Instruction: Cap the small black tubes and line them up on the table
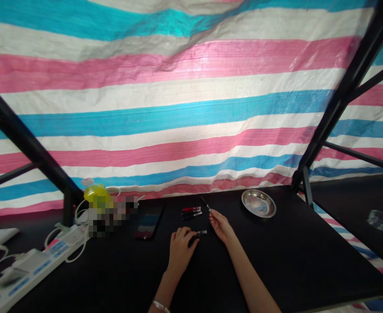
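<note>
In the head view, my right hand (220,225) is closed in a pinch on the near end of a slim dark pen-like stick (205,203). Its other end points up and away to the left. My left hand (181,245) rests low over the table, its fingertips closed around a short black stick with a silvery end (203,232); most of that stick's dark part is hidden under the fingers. Just beyond both hands lie a red stick with a silvery end (188,209) and black ones of similar shape (194,214), side by side. Their exact kind is too small to tell.
A round metal dish (259,203) stands at the back right of the black table (295,261). Left of my hands lies a dark phone-like slab (148,222). A white power strip (38,265) with cables runs along the left. Black frame bars (338,100) flank a striped sheet (178,121).
</note>
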Available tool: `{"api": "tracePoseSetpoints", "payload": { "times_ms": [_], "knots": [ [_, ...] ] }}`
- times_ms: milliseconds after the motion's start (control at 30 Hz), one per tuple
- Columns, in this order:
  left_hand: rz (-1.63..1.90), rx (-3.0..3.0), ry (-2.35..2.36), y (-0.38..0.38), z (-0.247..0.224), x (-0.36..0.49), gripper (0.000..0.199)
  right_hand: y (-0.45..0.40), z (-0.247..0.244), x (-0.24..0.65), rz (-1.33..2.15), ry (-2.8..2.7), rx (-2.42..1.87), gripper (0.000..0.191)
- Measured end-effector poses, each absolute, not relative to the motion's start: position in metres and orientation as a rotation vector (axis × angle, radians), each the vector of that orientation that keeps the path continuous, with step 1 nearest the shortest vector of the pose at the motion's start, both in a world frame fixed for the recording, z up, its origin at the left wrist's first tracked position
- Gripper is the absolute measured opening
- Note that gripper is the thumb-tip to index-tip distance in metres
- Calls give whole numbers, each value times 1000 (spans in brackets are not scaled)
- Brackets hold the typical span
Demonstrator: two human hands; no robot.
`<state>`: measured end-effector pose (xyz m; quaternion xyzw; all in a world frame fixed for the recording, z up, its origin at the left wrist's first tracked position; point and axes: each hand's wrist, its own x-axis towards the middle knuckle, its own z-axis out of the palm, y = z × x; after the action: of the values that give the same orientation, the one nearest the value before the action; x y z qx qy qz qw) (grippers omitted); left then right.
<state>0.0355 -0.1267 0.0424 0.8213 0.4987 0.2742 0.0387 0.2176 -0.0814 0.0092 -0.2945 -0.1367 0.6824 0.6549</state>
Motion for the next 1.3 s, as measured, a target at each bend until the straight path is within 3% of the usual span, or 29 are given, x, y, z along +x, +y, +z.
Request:
{"api": "tracePoseSetpoints", "payload": {
  "times_ms": [367, 733, 1067, 1300],
  "knots": [
    [743, 2401, 1568, -130, 34, 1, 14, -81, 9, 220, 1547, -301, -667, 20],
    [769, 2388, 1481, -134, 32, 22, 11, -82, 9, 219, 1543, -324, -675, 21],
    [1334, 1731, 1379, -121, 58, 50, 59, -86, 11, 215, 1581, -391, -684, 23],
    [1260, 1676, 1182, -107, 80, 65, 49, -92, 17, 211, 1709, -472, -647, 22]
  ]
}}
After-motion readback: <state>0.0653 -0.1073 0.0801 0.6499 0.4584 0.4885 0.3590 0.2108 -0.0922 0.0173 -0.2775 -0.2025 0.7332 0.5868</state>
